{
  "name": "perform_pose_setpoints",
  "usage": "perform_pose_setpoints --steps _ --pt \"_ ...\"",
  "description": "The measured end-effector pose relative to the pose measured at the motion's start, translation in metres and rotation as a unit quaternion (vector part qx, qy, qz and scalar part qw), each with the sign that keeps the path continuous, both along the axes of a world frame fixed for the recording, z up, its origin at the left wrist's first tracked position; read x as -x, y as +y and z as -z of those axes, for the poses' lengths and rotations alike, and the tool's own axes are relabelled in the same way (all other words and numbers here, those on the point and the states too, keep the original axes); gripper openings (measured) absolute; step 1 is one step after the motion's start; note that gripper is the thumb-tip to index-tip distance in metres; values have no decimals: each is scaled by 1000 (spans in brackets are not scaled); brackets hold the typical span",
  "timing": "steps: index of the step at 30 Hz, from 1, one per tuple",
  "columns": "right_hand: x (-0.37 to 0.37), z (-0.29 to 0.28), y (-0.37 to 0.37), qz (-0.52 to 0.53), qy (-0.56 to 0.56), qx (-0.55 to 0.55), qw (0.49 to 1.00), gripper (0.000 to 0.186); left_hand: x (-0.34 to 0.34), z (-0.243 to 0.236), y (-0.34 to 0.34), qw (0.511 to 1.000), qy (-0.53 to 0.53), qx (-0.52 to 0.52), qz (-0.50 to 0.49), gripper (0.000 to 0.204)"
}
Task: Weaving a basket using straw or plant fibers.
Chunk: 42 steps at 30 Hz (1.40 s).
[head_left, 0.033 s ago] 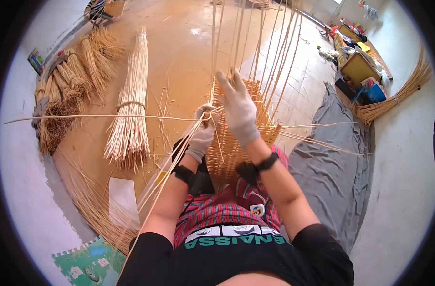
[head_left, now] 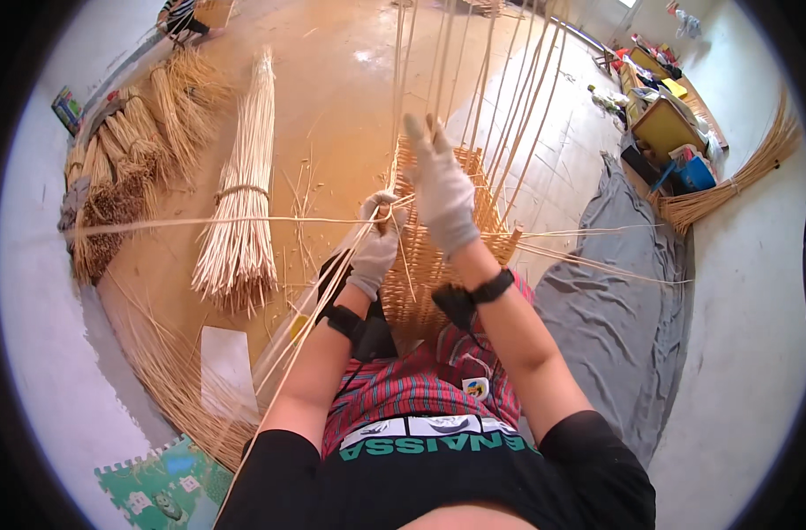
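A partly woven wicker basket point(head_left: 407, 291) rests at my lap, with tall upright rods point(head_left: 484, 84) rising from its far side. My left hand point(head_left: 376, 243), in a pale glove, is closed on several thin willow rods point(head_left: 319, 309) at the basket's left edge. One long rod point(head_left: 244, 218) runs out from there to the left. Over the basket, my gloved right hand point(head_left: 447, 194) is raised, its fingers stretched upward and apart among the uprights. Whether its fingertips touch an upright cannot be told. Other loose rod ends point(head_left: 588, 261) stick out from the basket's right side.
A tied bundle of pale rods point(head_left: 239, 194) lies on the floor to the left, with more bundles point(head_left: 129, 150) along the wall. Grey cloth point(head_left: 606, 309) covers the floor at right. Beyond it are a blue container point(head_left: 692, 174) and a curved rod bundle point(head_left: 730, 199). A person point(head_left: 182, 18) sits far left.
My right hand has risen slightly. The long rod's left end has swung and is blurred, while my left hand keeps its grip. More of the person at the far left shows.
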State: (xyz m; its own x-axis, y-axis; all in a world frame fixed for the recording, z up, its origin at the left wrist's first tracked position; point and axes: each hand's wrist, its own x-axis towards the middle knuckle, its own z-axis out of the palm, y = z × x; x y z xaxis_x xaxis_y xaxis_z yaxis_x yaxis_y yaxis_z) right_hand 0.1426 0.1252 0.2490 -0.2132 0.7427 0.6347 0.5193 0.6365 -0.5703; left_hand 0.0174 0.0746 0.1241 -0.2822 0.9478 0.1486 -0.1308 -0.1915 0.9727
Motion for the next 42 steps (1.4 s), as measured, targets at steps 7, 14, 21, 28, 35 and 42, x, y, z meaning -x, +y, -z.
perform_pose_setpoints --steps 7,14,21,28,35,42 --pt "-107 85 -58 0 363 229 903 29 -23 -13 2 984 -4 -113 -135 45" --pt "-114 42 -33 39 299 272 914 29 -60 -42 -50 878 389 -216 -175 53" --pt "-120 -9 -13 54 119 81 988 54 -103 -42 -30 747 662 28 -59 79" --pt "-134 79 -127 79 255 205 941 34 -101 -33 -25 763 643 -33 -57 50" --pt "8 31 -20 75 115 241 961 34 -50 -21 -74 823 501 -76 -256 52" --pt "38 46 41 190 245 460 832 112 -18 -20 -70 872 465 -13 -151 64"
